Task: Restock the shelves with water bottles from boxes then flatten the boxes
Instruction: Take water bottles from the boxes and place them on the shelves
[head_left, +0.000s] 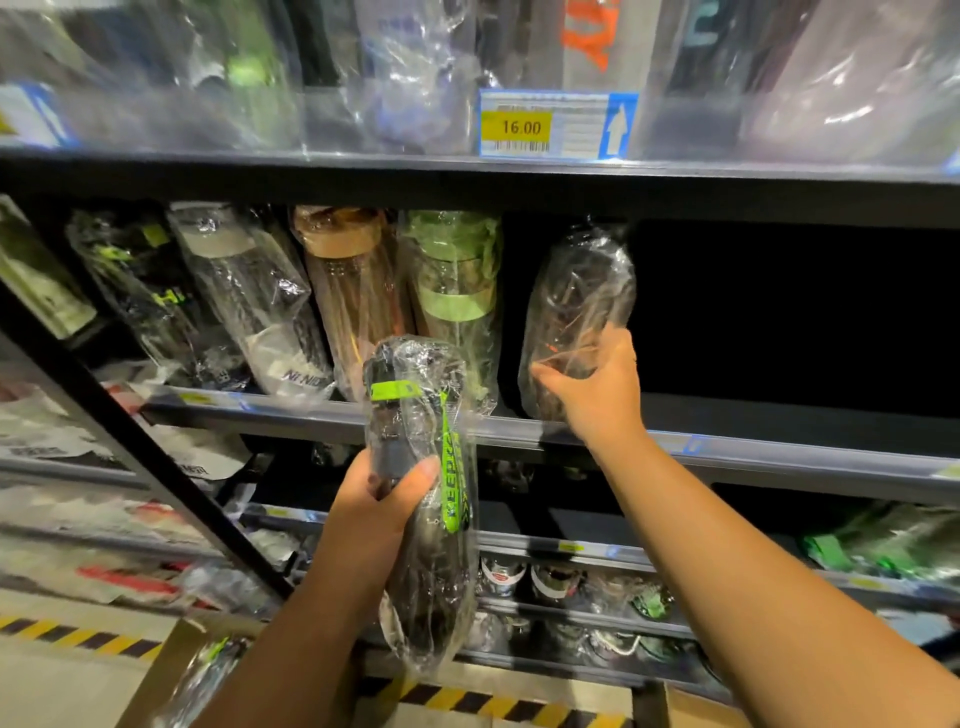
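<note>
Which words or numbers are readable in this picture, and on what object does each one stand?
"16.00": yellow price tag on the upper shelf edge.
"KEEP", then unclear letters: green strap of the wrapped bottle in the left hand.
"HI": black bottle on the middle shelf, partly hidden.
Too blurred: orange letters at the top, the barcode print, the other shelf tags.

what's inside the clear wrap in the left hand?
A dark bottle with a lime-green strap. The left hand grips its upper body, covering part; the base is lost in glare.
</note>
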